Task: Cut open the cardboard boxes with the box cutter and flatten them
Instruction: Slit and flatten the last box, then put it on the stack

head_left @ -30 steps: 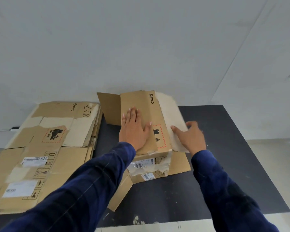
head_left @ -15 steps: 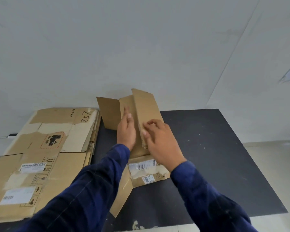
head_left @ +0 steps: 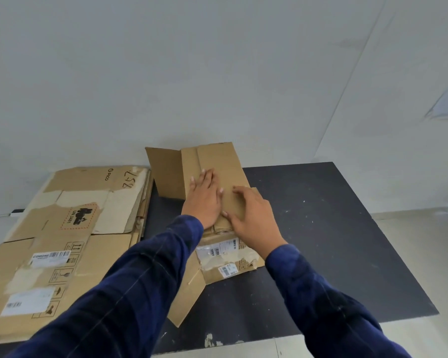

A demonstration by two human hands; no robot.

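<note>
Both grips are spread; the left hand (head_left: 204, 200) and right hand (head_left: 252, 219) press the folded box (head_left: 217, 158) down mid-table (head_left: 321, 228); a flat pile (head_left: 62, 236) lies left; this box looks nearly done; no cutter shows.

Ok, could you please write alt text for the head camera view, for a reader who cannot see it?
A person's left hand and right hand press a folded cardboard box flat on a black surface. A stack of flattened boxes lies beside it, on the left.
</note>
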